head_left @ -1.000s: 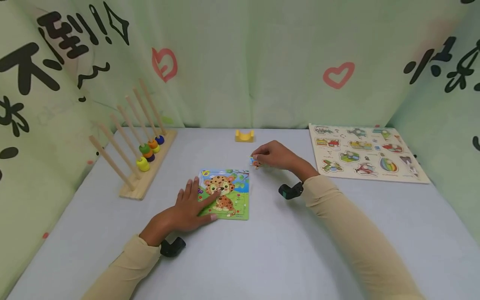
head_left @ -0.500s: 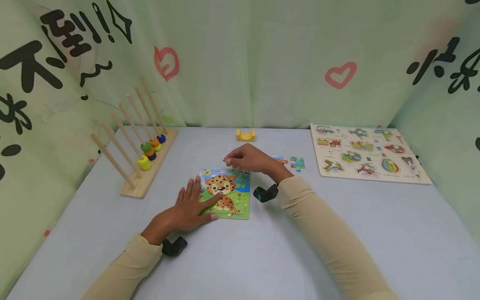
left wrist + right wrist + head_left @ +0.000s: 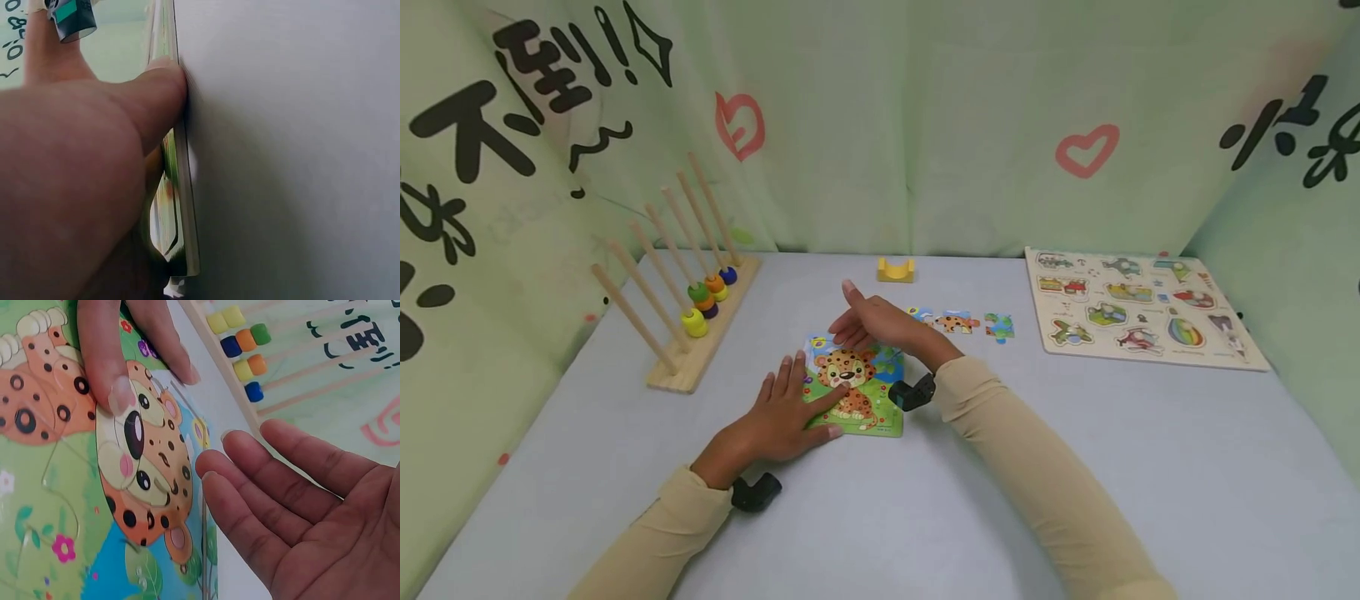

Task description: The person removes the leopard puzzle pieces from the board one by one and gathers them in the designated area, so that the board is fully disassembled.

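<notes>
A square jigsaw board (image 3: pixel 880 408) printed with a spotted leopard cub lies on the table; thin piece outlines run across its picture. My left hand (image 3: pixel 778 417) rests spread on its left side, one fingertip on the cub's face, the thumb at the near edge. My right hand (image 3: pixel 876 323) is at the far edge, its fingers extended and nothing held; in the right wrist view these fingers (image 3: pixel 269 506) lie along that edge. Beyond the right hand are loose jigsaw pieces in a row: one partly hidden piece (image 3: pixel 919 314), a spotted piece (image 3: pixel 957 322) and a blue-green piece (image 3: pixel 1000 327).
At the left stands a wooden peg rack (image 3: pixel 673 379) with several coloured beads (image 3: pixel 695 323). A yellow curved block (image 3: pixel 896 270) sits near the back edge. A wooden picture puzzle board (image 3: pixel 1150 312) lies back right. A printed curtain (image 3: pixel 910 125) encloses the table.
My right hand pinched a jigsaw piece right of the board a second ago; it has since moved left to the far edge and its fingers have straightened. The left hand stays on the board.
</notes>
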Available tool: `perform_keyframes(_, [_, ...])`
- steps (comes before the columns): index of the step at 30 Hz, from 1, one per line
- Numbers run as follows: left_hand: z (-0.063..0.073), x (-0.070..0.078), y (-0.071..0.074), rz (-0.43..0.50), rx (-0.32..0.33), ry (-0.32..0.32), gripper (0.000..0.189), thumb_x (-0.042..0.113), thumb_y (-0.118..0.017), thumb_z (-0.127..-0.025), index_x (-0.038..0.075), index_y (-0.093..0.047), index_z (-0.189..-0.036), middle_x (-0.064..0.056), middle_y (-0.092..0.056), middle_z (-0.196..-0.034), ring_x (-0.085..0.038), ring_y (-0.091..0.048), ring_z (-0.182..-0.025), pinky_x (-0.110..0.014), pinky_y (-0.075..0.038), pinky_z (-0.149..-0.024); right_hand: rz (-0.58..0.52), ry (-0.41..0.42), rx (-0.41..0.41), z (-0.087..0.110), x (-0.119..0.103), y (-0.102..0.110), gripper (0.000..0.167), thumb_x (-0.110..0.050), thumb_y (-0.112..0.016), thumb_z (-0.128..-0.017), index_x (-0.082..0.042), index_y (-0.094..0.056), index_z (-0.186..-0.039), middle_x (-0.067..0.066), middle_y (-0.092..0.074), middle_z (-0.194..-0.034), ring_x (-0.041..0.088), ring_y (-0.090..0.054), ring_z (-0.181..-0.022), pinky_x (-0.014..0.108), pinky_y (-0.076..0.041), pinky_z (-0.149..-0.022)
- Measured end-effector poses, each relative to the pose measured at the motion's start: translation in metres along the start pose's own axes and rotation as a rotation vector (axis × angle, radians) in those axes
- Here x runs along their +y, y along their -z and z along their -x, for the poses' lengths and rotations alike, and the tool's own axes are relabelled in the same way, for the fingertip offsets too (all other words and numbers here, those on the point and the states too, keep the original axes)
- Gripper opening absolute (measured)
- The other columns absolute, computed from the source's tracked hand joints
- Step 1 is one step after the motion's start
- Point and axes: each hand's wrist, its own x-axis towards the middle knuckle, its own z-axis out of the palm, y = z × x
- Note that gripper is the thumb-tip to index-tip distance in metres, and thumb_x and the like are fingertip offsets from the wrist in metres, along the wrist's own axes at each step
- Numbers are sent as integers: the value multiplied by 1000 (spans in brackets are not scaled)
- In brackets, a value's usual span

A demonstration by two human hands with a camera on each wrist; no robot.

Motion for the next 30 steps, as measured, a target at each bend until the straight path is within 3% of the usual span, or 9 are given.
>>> perform_keyframes(10, [-2,1,1,11,-7,1,63,53,-50,-97,28,-33,-153,-30,12,-156,-47,16,-141,-64,3,-108,-6,15,-52,-3,-8,-10,81,-57,-12,-103,3,-64,-120,17,-67,-111,28,-65,-102,40,-50,-89])
perform_keyframes(16, [0,2,0,16,-5,21,65,54,-50,-96,28,-33,-153,-30,12,-156,-47,16,-141,-64,4,-108,-24,7,-107,-5,-8,-15,81,-58,-13,-103,4,-61,-123,19,-65,-113,31,-64,-104,44,-52,-83])
perform_keyframes(30, [0,0,-2,23,-4,11,65,56,-49,-96,29,-32,-153,-27,14,-157,-47,17,-141,-65,4,-108,-39,-17,-131,-9,-7,-18,76,-57,-21,-103,5,-61,-120,21,-66,-106,34,-67,-93,45,-54,-78])
